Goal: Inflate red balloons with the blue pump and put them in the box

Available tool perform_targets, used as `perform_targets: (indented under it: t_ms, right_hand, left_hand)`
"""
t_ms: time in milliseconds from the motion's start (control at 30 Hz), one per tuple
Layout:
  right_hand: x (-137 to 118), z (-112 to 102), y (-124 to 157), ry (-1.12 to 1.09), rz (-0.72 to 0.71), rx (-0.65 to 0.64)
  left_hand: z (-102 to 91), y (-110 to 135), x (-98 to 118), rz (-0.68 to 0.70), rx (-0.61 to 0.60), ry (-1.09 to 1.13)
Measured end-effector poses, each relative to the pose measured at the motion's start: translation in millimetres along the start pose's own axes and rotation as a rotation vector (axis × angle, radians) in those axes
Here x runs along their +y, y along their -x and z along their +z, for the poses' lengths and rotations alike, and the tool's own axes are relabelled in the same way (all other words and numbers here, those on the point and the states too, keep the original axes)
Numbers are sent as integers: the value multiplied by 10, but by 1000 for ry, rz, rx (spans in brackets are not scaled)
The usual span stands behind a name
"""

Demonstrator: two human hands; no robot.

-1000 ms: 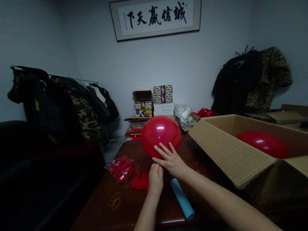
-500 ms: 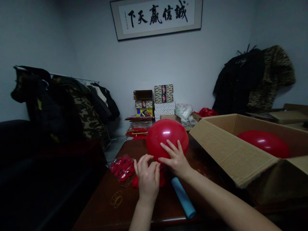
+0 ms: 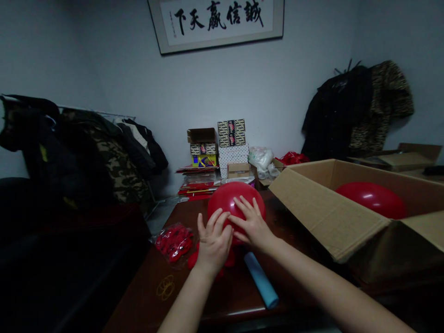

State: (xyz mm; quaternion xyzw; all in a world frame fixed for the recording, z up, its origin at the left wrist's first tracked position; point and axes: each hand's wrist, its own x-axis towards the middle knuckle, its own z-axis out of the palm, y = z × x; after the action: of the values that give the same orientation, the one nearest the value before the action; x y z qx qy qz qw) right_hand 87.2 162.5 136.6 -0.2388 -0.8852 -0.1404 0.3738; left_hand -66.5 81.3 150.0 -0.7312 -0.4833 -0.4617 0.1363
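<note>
An inflated red balloon point(image 3: 221, 196) is between my hands above the dark table point(image 3: 231, 300). My right hand point(image 3: 255, 225) lies on its near right side, with fingers spread over the rubber. Closed at the near side of the balloon, my left hand point(image 3: 213, 243) has thumb and fingertips close to my right fingers. The balloon's neck is hidden behind the hands. Beneath them, loose red pieces point(image 3: 192, 260) lie partly covered by my left wrist. A blue cylinder point(image 3: 261, 280) rests on the table below my right forearm.
A clear bag of red pieces point(image 3: 174, 243) and thin yellow loops point(image 3: 165, 287) lie on the left. On the right, an open cardboard box point(image 3: 326, 210) holds another red balloon point(image 3: 369, 199). Stacked boxes point(image 3: 233, 157) stand against the wall.
My left hand has tilted and its fingers have come up against the balloon, nearer my right hand. The balloon sits lower and looks slightly smaller. The view has shifted a little.
</note>
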Motion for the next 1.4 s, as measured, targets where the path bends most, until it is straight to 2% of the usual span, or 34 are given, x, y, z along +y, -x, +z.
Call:
perform_targets:
  t_ms: [133, 267, 367, 500, 633, 767, 867, 1000, 1133, 1400]
  right_hand:
    - [179, -31, 13, 25, 57, -53]
    - [414, -56, 226, 63, 139, -85]
    - [578, 10, 543, 90, 218, -111]
    - [769, 209, 1050, 122, 322, -164]
    - [923, 399, 1508, 141, 430, -175]
    - [1061, 506, 1871, 152, 525, -176]
    - [1162, 572, 2052, 144, 554, -201]
    - [1281, 691, 2147, 135, 576, -244]
    - [1386, 812, 2126, 128, 594, -282]
    - [1507, 914, 1993, 103, 532, -352]
  left_hand:
    - [138, -82, -81, -54, -43, 115]
    - [337, -123, -145, -122, -113, 256]
    - [512, -94, -171, -178, -124, 382]
    - [767, 5, -165, -244, -108, 519]
    - [997, 101, -93, -373, -104, 619]
    - [1183, 171, 9, -506, -137, 700]
    - [1317, 215, 54, -503, -175, 738]
    - [1488, 258, 62, -426, -207, 756]
    - [1606, 287, 66, -396, -217, 771]
    - [1644, 302, 49, -309, -196, 704]
